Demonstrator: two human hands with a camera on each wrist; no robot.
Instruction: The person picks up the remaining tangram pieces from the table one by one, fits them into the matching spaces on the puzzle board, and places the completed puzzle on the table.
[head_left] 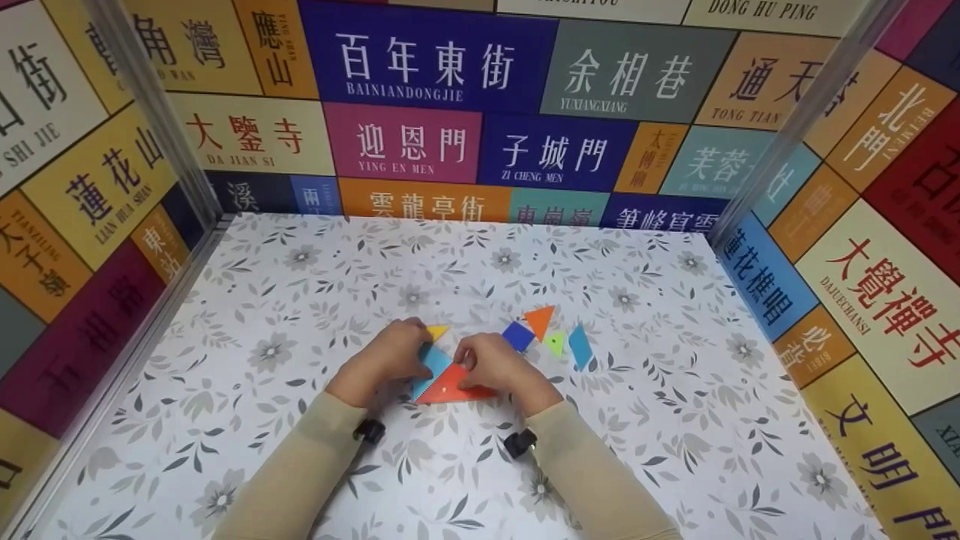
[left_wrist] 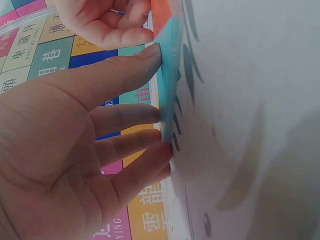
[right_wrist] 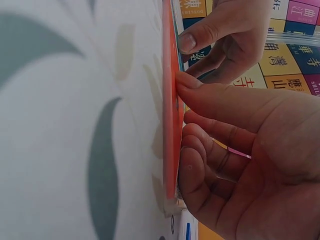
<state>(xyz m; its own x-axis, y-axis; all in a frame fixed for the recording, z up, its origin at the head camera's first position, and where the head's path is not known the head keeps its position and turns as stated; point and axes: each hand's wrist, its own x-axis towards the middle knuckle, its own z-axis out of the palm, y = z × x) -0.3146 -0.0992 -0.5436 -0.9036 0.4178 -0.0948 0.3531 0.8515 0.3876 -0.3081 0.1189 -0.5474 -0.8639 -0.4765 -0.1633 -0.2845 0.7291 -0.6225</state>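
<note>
My left hand (head_left: 386, 354) holds a large light-blue tangram triangle (head_left: 439, 360) by its edges, thumb on the near side and fingers beyond. In the left wrist view the thumb and fingertips rest along this thin blue piece (left_wrist: 170, 85), which lies flat on the table. My right hand (head_left: 495, 365) grips a large red-orange triangle (head_left: 442, 391), whose long edge faces me. In the right wrist view the thumb presses the red piece (right_wrist: 171, 135) while the other fingers curl at its far side. The blue and red triangles meet edge to edge. A yellow piece (head_left: 437, 332) peeks out behind my left fingers.
Right of my hands lie a dark-blue square (head_left: 517, 337), an orange triangle (head_left: 540, 321), a small green triangle (head_left: 554, 343) and a blue parallelogram (head_left: 580, 346). The table (head_left: 300, 465) has a flowered cover, and panels with lettering (head_left: 405, 142) wall its back and sides.
</note>
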